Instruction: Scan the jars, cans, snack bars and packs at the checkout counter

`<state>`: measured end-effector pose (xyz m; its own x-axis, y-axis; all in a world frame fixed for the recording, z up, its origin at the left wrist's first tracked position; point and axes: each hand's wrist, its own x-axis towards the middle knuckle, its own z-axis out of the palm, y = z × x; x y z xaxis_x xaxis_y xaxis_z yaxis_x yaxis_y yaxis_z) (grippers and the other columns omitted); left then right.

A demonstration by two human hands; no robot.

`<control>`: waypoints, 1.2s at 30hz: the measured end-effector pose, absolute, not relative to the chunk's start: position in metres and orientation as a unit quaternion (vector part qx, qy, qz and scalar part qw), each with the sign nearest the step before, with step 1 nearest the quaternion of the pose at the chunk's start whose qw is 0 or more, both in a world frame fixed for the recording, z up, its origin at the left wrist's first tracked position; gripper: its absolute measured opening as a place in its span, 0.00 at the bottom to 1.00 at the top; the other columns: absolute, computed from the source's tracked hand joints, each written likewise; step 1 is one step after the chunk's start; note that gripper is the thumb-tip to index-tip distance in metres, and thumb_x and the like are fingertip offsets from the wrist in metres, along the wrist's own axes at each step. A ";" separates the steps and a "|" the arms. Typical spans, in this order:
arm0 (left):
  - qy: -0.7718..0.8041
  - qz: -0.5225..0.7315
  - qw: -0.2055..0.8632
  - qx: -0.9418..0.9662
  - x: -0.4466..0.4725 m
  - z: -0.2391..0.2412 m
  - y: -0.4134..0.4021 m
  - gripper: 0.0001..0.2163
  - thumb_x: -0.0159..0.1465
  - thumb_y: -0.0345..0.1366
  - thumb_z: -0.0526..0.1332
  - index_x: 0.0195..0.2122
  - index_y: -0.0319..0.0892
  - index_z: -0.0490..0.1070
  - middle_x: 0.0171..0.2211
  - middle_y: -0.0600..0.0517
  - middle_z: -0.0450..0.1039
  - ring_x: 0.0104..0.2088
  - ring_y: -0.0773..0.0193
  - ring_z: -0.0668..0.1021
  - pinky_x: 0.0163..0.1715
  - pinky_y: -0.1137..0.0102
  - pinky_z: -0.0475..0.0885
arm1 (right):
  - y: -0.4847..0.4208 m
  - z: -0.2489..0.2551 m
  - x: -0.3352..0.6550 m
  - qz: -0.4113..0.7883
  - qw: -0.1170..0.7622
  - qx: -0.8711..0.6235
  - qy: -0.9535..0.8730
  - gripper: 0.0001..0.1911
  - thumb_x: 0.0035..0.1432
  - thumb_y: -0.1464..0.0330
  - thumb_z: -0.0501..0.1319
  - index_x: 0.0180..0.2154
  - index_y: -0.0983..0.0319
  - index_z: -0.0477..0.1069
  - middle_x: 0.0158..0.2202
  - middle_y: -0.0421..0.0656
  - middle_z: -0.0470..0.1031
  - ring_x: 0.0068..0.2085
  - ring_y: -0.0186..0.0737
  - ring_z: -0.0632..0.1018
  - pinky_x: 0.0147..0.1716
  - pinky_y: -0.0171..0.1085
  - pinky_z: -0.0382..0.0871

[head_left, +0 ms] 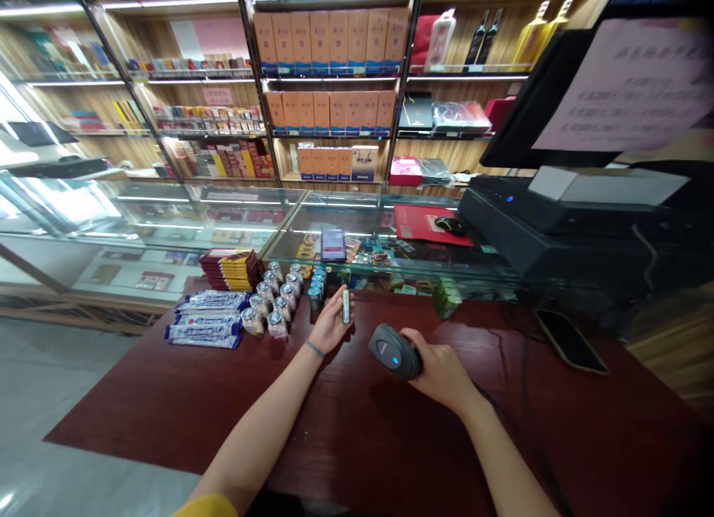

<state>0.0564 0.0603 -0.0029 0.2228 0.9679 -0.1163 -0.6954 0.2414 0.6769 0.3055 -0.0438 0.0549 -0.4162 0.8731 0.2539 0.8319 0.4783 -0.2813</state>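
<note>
My left hand (pixel 328 325), palm partly up, has its fingers closed around a small, slim, pale pack with greenish edges (pixel 346 307); its exact kind is too small to tell. My right hand (pixel 446 372) grips a dark grey barcode scanner (pixel 390 351) with a blue light on it, its head turned toward the left hand. Just left of the left hand stands a row of small blue-green containers (pixel 316 288). Beside these are several small jars with silver lids (pixel 277 325). Long blue-and-white packets (pixel 205 320) lie further left, in front of stacked maroon and yellow packs (pixel 228 269).
A dark red wooden counter (pixel 335 442) lies under both hands. Green packs (pixel 447 299) and a phone (pixel 572 341) rest on its right side. Behind is a glass display case (pixel 268 204) with a device with a lit screen (pixel 333 245), a mouse (pixel 449 225) and a monitor (pixel 535 93).
</note>
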 end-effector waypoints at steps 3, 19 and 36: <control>0.279 0.560 0.732 0.271 0.056 -0.005 0.063 0.21 0.64 0.39 0.65 0.59 0.52 0.68 0.53 0.49 0.73 0.41 0.66 0.78 0.35 0.72 0.74 | -0.044 0.058 0.304 0.076 0.179 -0.507 -0.840 0.28 0.51 0.70 0.62 0.54 0.59 0.59 0.36 0.42 0.82 0.35 0.50 0.84 0.29 0.37 0.65; 0.318 0.576 0.686 0.310 0.060 -0.005 0.061 0.21 0.63 0.41 0.66 0.58 0.50 0.69 0.48 0.50 0.76 0.43 0.64 0.79 0.45 0.63 0.77 | -0.040 0.061 0.316 0.057 0.198 -0.541 -0.815 0.22 0.50 0.70 0.61 0.48 0.56 0.62 0.33 0.40 0.82 0.33 0.51 0.84 0.28 0.36 0.63; 0.380 0.603 0.490 0.502 0.127 0.019 0.062 0.20 0.57 0.41 0.70 0.49 0.42 0.71 0.45 0.45 0.78 0.47 0.57 0.80 0.50 0.60 0.74 | -0.038 0.076 0.377 0.049 0.365 -0.669 -0.646 0.14 0.53 0.62 0.63 0.42 0.55 0.67 0.31 0.42 0.81 0.36 0.50 0.83 0.30 0.36 0.66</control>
<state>0.1270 0.0622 0.0189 -0.0167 0.9722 0.2336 -0.2101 -0.2318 0.9498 0.3772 -0.0382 0.0765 0.1619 0.8996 0.4057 0.8284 0.0996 -0.5513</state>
